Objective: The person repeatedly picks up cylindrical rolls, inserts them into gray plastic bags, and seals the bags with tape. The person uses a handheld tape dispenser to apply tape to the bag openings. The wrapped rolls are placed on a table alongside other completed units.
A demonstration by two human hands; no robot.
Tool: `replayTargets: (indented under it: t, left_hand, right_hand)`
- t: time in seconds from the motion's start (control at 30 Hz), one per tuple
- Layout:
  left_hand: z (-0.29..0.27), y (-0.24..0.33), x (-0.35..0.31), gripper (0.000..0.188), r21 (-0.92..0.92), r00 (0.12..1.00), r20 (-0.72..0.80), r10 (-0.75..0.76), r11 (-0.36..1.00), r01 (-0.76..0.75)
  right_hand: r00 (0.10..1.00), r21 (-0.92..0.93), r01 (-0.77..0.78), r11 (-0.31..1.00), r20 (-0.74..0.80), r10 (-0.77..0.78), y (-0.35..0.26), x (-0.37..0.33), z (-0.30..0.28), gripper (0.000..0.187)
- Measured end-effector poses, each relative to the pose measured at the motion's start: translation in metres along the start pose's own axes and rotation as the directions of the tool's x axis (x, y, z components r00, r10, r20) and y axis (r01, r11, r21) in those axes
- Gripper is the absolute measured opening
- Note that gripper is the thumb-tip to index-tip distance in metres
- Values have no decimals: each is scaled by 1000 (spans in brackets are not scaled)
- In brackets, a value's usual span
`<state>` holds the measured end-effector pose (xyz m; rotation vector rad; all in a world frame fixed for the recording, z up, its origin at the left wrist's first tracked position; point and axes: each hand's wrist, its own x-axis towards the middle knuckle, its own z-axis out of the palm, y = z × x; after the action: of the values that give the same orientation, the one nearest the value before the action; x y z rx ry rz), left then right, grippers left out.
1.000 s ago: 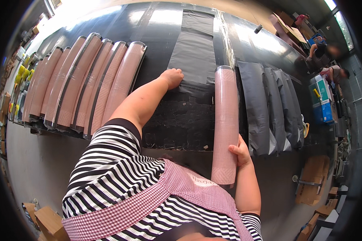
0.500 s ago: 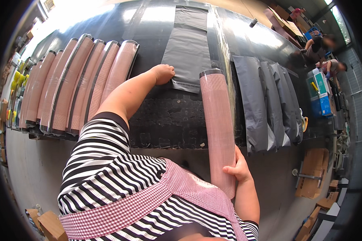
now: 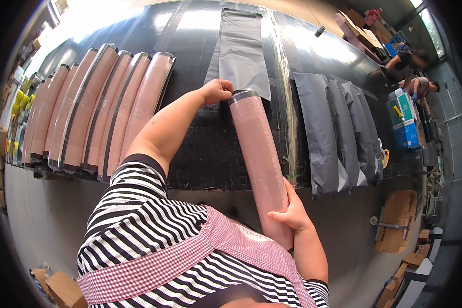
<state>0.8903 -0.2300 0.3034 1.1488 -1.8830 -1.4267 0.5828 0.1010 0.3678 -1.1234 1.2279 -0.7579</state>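
A rolled pink mat (image 3: 259, 159) with a dark band at its far end leans over the table's front edge. My right hand (image 3: 292, 209) is wrapped round its near part, thumb on top. The roll's far end meets the near edge of a flat grey plastic bag (image 3: 243, 56); whether it is inside the opening I cannot tell. My left hand (image 3: 218, 91) pinches that near edge of the bag, just left of the roll's end. Part of another grey bag shows beneath, to the left.
Several wrapped pink rolls (image 3: 151, 92) lie side by side on the left of the black table (image 3: 205, 154). Several filled grey bags (image 3: 315, 128) lie on the right, by scissors (image 3: 385, 156). Cardboard (image 3: 397, 220) stands on the floor at right. Two people work at the far right.
The pink roll's far end has swung left to meet the grey bag's edge. My left hand has lifted the near edge of the upper bag and moved slightly right.
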Motion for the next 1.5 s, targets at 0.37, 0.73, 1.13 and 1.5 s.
replayTargets:
  t: [0.37,0.73,1.13,1.5]
  left_hand:
    - [4,20,12,13,280,901,-229,368,911,-301]
    - [36,-5,-5,13,348,794,-508,333,923,-165]
    - [100,23,-133,9,25,980,-172,101,995,-98]
    - [131,52,-193,6,-34,919,-379,105,991,-128]
  right_hand:
    - [971,-374,-7,928,-223,-82,-2,72,45,115]
    - [725,-781,15,625,-421,-545,-7,240,7,46]
    - [973,-613,229,756,123,-195,17,174,-8,33]
    - [991,92,-123,988,70,117,25,90,43,18]
